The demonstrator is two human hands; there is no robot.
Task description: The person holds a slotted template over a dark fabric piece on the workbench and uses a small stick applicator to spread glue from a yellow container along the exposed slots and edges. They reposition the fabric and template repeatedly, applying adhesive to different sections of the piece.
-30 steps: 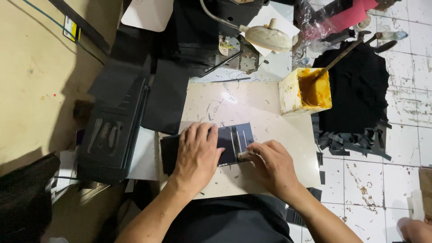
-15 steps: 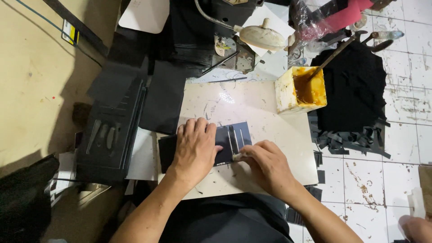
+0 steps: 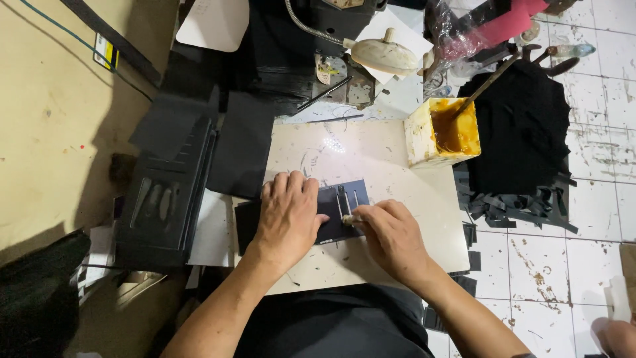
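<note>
A dark, flat leather-like piece (image 3: 344,205) with narrow slits lies on a pale work board (image 3: 397,179). My left hand (image 3: 288,215) presses flat on the piece's left part, fingers spread. My right hand (image 3: 391,235) is closed around a small pale-handled tool (image 3: 350,219) whose tip touches the piece near the slits. More dark material (image 3: 244,222) sticks out from under my left hand toward the left.
A yellow glue tub (image 3: 445,131) with a stick in it stands at the board's far right corner. Black sheets (image 3: 172,185) are stacked left. Black cloth and scraps (image 3: 523,139) lie on the tiled floor at right. A pale lamp head (image 3: 384,54) sits behind.
My right hand has shifted slightly left along the piece with the tool. The left hand stays pressed in place.
</note>
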